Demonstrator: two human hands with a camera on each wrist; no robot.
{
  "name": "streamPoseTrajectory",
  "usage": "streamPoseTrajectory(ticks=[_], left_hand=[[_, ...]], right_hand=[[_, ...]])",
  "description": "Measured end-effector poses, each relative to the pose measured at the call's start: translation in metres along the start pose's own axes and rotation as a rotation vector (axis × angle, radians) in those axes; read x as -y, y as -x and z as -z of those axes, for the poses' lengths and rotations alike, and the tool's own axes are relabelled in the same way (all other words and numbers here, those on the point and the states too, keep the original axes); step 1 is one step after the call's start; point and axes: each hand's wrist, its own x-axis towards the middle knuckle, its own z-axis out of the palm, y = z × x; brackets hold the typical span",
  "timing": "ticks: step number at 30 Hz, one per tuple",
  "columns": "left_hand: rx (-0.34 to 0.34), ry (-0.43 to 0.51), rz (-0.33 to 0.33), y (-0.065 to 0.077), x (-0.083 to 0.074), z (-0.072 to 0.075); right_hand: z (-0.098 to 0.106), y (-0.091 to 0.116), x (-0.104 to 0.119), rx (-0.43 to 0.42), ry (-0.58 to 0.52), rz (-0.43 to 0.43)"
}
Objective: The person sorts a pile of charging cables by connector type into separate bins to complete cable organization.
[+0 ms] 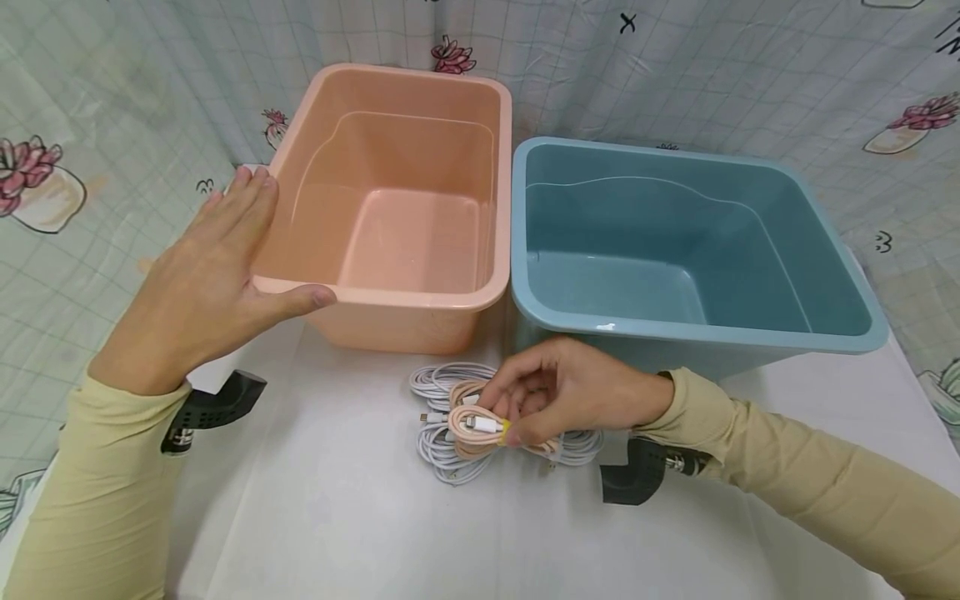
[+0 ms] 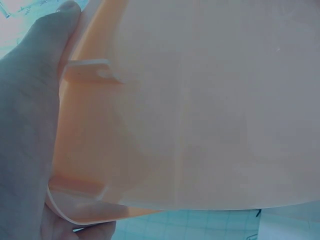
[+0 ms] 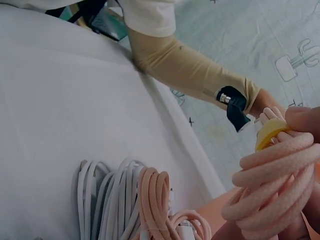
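Pink cable coil [image 3: 272,182], and here we have it in our right hand [image 1: 566,392], pinched between thumb and fingers, over the pile of cables [image 1: 450,383] and well to the right of our left hand [image 1: 206,279], which lies spread wide on the peach tub [image 1: 397,329], thumb along its near rim. We judge the coil light, springy and soft, its braided sleeve giving decent grip and little risk of slipping; that white connector [image 1: 483,424] looks the part to spare from bending. Best hold, we reckon, is right at the yellow band [image 3: 272,132], where the strands cinch tight, rather than out on the loose loops. Under our right hand, the pile mixes smooth-looking pale coils with pink ones; just beyond it stands the blue tub [image 1: 697,332], glossy moulded plastic with rounded corners, all on white cloth [image 1: 360,500].
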Motion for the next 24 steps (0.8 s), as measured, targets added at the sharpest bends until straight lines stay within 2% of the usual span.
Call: streamPoseTrajectory(ticks=[13, 24], left_hand=[[0.007, -0.019, 0.005, -0.001, 0.001, 0.0], [0.004, -0.023, 0.0, -0.001, 0.001, 0.0]], right_hand=[[-0.015, 0.003, 0.016, 0.059, -0.13, 0.023], [-0.022, 0.01, 0.045, 0.037, -0.054, 0.164]])
